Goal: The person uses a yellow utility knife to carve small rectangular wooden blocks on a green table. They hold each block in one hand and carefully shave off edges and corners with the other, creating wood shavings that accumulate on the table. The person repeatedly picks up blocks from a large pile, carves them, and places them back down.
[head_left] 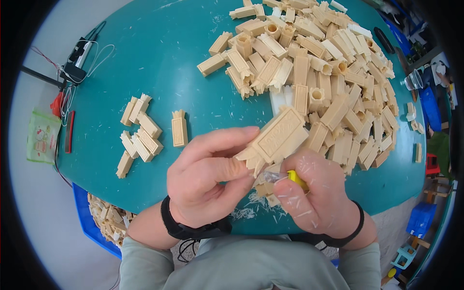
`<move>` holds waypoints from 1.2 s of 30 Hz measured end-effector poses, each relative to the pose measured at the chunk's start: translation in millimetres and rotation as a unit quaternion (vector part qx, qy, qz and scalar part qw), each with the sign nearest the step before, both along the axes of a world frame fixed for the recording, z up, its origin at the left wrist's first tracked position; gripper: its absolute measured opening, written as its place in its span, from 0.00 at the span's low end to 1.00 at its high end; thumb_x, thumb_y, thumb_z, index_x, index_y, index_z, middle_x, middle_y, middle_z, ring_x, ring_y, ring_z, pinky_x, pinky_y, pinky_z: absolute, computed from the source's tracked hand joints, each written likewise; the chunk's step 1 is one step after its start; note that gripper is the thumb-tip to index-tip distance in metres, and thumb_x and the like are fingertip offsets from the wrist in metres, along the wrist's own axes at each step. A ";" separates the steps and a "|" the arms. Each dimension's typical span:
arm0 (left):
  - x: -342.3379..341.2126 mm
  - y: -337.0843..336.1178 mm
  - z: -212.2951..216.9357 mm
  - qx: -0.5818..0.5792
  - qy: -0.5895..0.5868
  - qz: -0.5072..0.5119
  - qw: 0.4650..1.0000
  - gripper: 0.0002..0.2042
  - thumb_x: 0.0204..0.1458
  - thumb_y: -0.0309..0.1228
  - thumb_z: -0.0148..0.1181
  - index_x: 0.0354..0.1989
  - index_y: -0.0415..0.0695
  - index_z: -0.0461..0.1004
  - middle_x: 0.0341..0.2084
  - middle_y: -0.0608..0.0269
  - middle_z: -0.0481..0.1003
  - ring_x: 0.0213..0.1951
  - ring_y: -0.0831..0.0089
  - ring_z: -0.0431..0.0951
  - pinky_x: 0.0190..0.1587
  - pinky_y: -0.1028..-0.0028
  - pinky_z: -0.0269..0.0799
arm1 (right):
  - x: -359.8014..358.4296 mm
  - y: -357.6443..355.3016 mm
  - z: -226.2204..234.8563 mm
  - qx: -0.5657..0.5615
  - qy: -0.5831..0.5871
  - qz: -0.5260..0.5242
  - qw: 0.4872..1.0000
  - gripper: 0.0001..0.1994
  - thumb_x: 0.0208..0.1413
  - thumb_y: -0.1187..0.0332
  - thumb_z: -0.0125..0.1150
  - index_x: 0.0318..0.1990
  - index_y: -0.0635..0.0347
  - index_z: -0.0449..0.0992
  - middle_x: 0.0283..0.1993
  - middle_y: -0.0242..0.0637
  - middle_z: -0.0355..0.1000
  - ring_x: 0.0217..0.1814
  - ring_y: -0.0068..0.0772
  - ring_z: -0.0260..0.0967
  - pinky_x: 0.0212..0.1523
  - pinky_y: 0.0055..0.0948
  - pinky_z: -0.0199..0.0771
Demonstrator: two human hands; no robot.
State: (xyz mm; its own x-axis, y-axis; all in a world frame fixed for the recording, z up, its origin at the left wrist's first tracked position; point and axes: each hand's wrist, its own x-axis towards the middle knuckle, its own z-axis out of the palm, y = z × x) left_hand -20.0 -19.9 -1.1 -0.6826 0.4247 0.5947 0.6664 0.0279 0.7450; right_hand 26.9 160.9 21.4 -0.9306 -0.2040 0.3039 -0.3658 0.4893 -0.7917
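We're holding a tan block (pixel 280 135) in our left hand (pixel 205 176); our right hand (pixel 321 193) is gripping a yellow knife (pixel 297 180).

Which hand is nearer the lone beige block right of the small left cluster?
Left. The left hand is just below and right of the lone block; the right hand is much farther right.

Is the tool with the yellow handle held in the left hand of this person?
No, the right hand grips the yellow tool, while the left hand holds a beige piece.
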 end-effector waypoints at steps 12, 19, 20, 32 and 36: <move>0.4 3.0 2.2 -0.032 0.046 0.038 0.998 0.13 0.40 0.13 0.59 0.33 0.40 0.65 0.42 0.44 0.67 0.42 0.62 0.74 0.39 0.74 0.73 | 1.5 -1.8 -3.4 0.016 -0.003 -0.008 1.000 0.14 0.47 0.60 0.62 0.26 0.61 0.66 0.20 0.38 0.63 0.16 0.37 0.62 0.15 0.30 0.60; 5.8 1.4 7.7 -0.074 0.060 0.076 0.993 0.13 0.39 0.14 0.62 0.31 0.40 0.66 0.41 0.44 0.68 0.41 0.64 0.74 0.38 0.75 0.73 | -0.5 -0.8 -4.4 0.040 0.034 -0.025 0.998 0.14 0.46 0.60 0.62 0.25 0.60 0.67 0.19 0.37 0.62 0.15 0.36 0.62 0.15 0.28 0.59; 5.9 1.1 7.9 -0.072 0.061 0.076 0.993 0.13 0.39 0.14 0.62 0.31 0.40 0.67 0.41 0.44 0.68 0.40 0.64 0.75 0.38 0.75 0.73 | -0.4 -0.8 -4.2 0.041 0.035 -0.030 0.998 0.14 0.46 0.60 0.62 0.25 0.60 0.67 0.19 0.37 0.62 0.15 0.36 0.62 0.15 0.28 0.59; 4.9 4.1 6.6 -0.066 0.105 0.123 0.985 0.12 0.32 0.17 0.66 0.26 0.40 0.71 0.37 0.47 0.73 0.33 0.65 0.76 0.34 0.76 0.74 | -3.2 0.2 -5.0 0.069 0.054 -0.067 0.994 0.14 0.46 0.60 0.62 0.25 0.60 0.67 0.19 0.37 0.63 0.15 0.37 0.62 0.14 0.29 0.60; 6.7 3.1 4.1 -0.038 0.052 0.113 0.991 0.11 0.33 0.16 0.65 0.26 0.39 0.71 0.37 0.46 0.72 0.34 0.64 0.76 0.34 0.76 0.74 | -3.4 0.5 -6.1 0.040 0.050 -0.055 0.996 0.14 0.47 0.60 0.61 0.26 0.60 0.67 0.19 0.38 0.63 0.15 0.39 0.62 0.15 0.31 0.60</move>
